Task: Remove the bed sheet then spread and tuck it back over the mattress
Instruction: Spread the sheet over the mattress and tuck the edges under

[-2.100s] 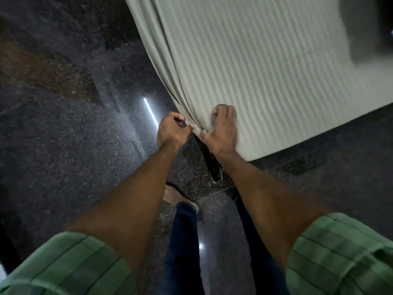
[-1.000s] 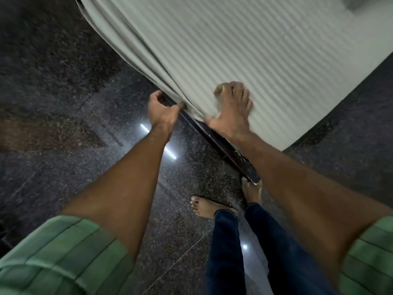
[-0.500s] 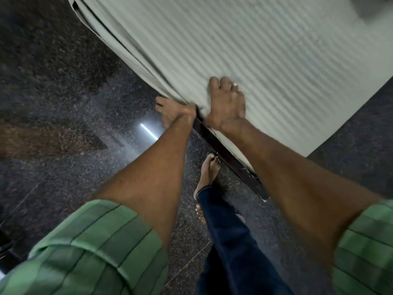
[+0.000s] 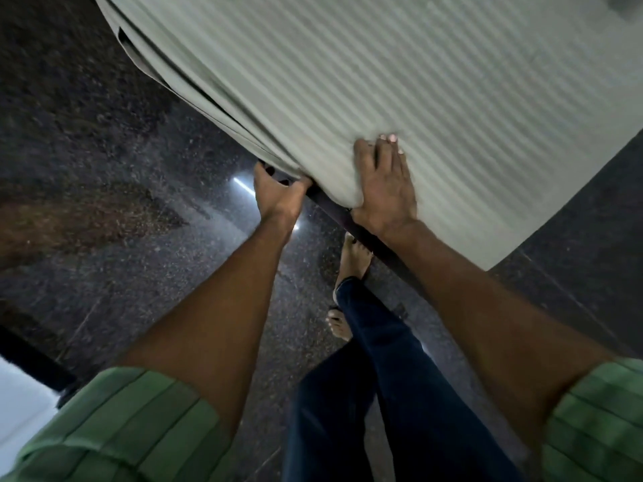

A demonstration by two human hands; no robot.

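A pale green striped bed sheet (image 4: pixel 435 99) covers the mattress, which fills the upper right. Its loose side hangs in folds (image 4: pixel 195 88) along the left edge of the mattress. My left hand (image 4: pixel 278 194) is at that edge, below the mattress, with its fingers curled into the hanging sheet; the fingertips are hidden under the fabric. My right hand (image 4: pixel 386 184) lies flat on top of the sheet just inside the edge, fingers straight and pressing down. The two hands are about a hand's width apart.
A dark bed frame rail (image 4: pixel 368 243) runs under the mattress edge between my hands and legs. My bare feet (image 4: pixel 353 257) stand on a dark speckled stone floor (image 4: pixel 121 273) with a light reflection. A white object (image 4: pixel 21 398) shows at the lower left.
Both hands have moved along the mattress edge away from its corner. My left hand went from pinching the sheet beside the edge to reaching in beneath it. My feet have stepped along.
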